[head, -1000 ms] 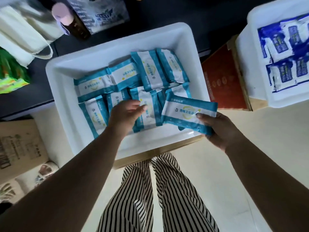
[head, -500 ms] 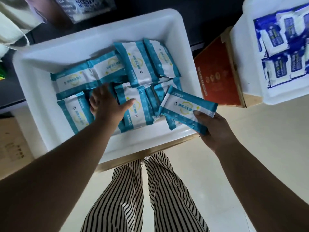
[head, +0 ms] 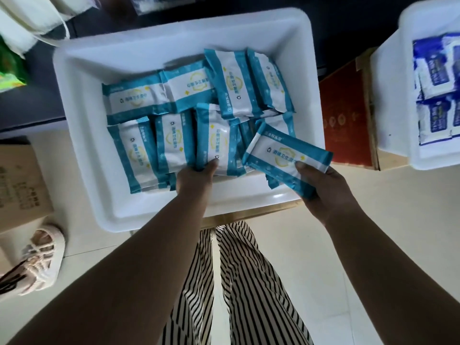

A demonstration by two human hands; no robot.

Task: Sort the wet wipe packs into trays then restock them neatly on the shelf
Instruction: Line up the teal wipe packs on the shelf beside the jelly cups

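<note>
A white tray (head: 82,135) in front of me holds several teal-and-white wet wipe packs lying flat. My left hand (head: 196,176) grips the near end of one teal pack (head: 214,138) in the tray's front row, thumb on top. My right hand (head: 323,188) holds another teal pack (head: 281,155) just above the tray's front right corner, thumb pressed on its face. A second white tray (head: 390,100) at the right edge holds dark blue-and-white wipe packs (head: 438,70).
A red box (head: 346,115) sits between the two trays. A cardboard box (head: 20,180) and a woven bag (head: 42,255) stand on the pale floor at left. Green packaging (head: 10,68) and white cloth lie on the dark surface behind. My striped trousers are below.
My left hand pulled back from the middle of the tray to its front row and took hold of a pack's near end. The right hand kept its pack, barely moving.
</note>
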